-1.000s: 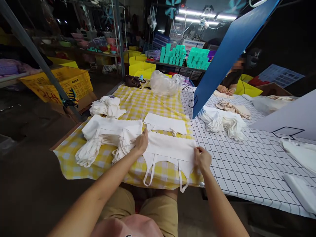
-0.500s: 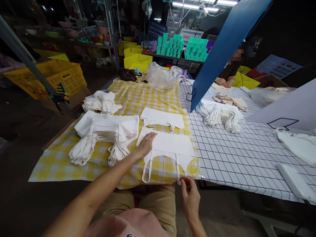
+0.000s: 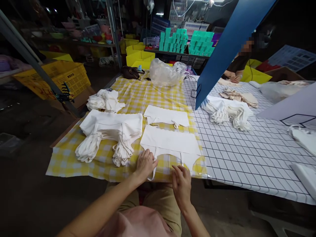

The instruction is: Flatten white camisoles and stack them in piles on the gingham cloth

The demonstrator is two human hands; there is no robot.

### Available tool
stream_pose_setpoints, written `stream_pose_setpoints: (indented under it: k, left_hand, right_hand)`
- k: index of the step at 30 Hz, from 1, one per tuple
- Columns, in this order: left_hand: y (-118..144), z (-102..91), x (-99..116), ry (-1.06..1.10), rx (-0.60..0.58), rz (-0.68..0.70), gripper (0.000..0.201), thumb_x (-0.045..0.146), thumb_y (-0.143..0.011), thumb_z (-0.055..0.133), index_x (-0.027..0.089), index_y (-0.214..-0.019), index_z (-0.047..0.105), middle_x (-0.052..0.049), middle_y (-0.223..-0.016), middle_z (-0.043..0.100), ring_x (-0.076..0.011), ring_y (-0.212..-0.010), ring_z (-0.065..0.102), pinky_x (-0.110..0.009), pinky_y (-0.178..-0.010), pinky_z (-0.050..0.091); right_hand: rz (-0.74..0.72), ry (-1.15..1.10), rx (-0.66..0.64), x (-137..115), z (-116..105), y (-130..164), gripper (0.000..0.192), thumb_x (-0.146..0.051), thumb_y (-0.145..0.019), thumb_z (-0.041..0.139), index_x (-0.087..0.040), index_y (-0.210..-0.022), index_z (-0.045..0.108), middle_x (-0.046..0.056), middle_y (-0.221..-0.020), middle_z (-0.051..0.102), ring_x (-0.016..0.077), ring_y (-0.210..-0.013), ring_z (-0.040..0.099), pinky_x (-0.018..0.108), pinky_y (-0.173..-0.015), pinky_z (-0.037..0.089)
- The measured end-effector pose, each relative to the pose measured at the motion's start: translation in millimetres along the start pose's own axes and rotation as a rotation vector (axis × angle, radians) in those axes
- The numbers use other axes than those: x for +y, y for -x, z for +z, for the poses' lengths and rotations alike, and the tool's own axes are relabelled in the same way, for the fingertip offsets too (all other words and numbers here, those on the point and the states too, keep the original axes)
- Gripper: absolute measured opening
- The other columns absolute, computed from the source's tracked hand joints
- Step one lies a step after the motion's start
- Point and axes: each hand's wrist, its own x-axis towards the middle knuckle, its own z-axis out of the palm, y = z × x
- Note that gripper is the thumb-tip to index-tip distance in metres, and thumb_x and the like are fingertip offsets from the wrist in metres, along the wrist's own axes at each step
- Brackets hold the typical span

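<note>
Loosely, the left hand [image 3: 146, 164] lies unclenched on the white garment [image 3: 171, 140]; for the right hand [image 3: 182, 184], I cannot tell the grip.

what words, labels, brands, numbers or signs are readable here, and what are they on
No text reads clearly.
Yellow crate, left: red marks on its side, too blurred to read.
Same crate, near the rim: dark characters, too small to read.
Front flat white garment: no lettering visible.

The white garment [image 3: 170, 140] looks like smooth, matt cloth, the clear bag [image 3: 161, 74] crinkled, glossy plastic.
</note>
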Motion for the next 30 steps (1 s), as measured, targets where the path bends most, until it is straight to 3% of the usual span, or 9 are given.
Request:
stream_pose_setpoints:
  k: [5,10,14,19,22,25,30]
  left_hand:
    - [-2,7.2,5,0.051,0.025,-0.051,0.009,0.021,-0.077,0.056,0.018,-0.07,0.059,-0.005,-0.079,0.055,-0.0196,-0.083,0.052,-0.032,-0.073,0.038]
    - [1,11.5,2,0.092,0.059,-0.053,0.011,0.019,-0.078,0.053,0.018,-0.068,0.059,-0.005,-0.077,0.053,-0.0196,-0.082,0.051,-0.033,-0.075,0.038]
    - [4,12.5,1,0.134,0.085,-0.063,0.007,0.017,-0.078,0.053,0.017,-0.072,0.058,-0.005,-0.084,0.053,-0.0183,-0.081,0.051,-0.032,-0.074,0.039]
    - [4,12.6,-1,0.134,0.093,-0.049,0.008,0.017,-0.079,0.05,0.016,-0.073,0.056,-0.005,-0.084,0.051,-0.0168,-0.078,0.05,-0.031,-0.073,0.04]
    - [3,12.3,-1,0.141,0.101,-0.046,0.001,0.017,-0.077,0.053,0.017,-0.076,0.054,-0.004,-0.085,0.049,-0.0168,-0.079,0.05,-0.031,-0.074,0.04]
    - [4,12.5,-2,0.164,0.125,-0.064,0.005,0.016,-0.076,0.053,0.017,-0.08,0.051,-0.004,-0.087,0.048,-0.0166,-0.08,0.05,-0.031,-0.074,0.041]
    - [3,13.6,-4,0.186,0.113,-0.063,0.006,0.016,-0.076,0.054,0.017,-0.078,0.049,-0.004,-0.088,0.046,-0.0161,-0.079,0.049,-0.031,-0.074,0.042]
  right_hand:
    - [-0.164,0.183,-0.233,-23,20,-40,0.036,-0.013,-0.084,0.04,-0.024,-0.113,0.058,0.009,-0.107,0.057,0.0233,-0.096,0.047,0.035,-0.075,0.035]
    - [-0.217,0.236,-0.345,-19,30,-60,0.034,-0.013,-0.083,0.043,-0.029,-0.108,0.061,0.006,-0.108,0.058,0.0226,-0.096,0.046,0.033,-0.072,0.033]
    - [-0.195,0.225,-0.335,-14,30,-57,0.038,-0.011,-0.083,0.042,-0.027,-0.112,0.059,0.007,-0.107,0.057,0.0219,-0.094,0.046,0.032,-0.073,0.033]
    - [-0.294,0.198,-0.385,-12,28,-53,0.044,-0.008,-0.081,0.043,-0.033,-0.114,0.059,0.004,-0.112,0.056,0.0224,-0.1,0.043,0.033,-0.078,0.032]
    - [-0.224,0.198,-0.356,-11,28,-54,0.042,-0.009,-0.081,0.043,-0.03,-0.113,0.06,0.005,-0.108,0.057,0.0219,-0.096,0.043,0.032,-0.076,0.033]
    - [-0.255,0.167,-0.37,-11,28,-54,0.046,-0.007,-0.08,0.042,-0.03,-0.117,0.057,0.005,-0.113,0.055,0.0225,-0.1,0.041,0.033,-0.078,0.032]
    - [-0.24,0.074,-0.326,-8,31,-51,0.037,-0.006,-0.081,0.042,-0.027,-0.104,0.063,0.004,-0.109,0.056,0.0216,-0.1,0.042,0.034,-0.081,0.033]
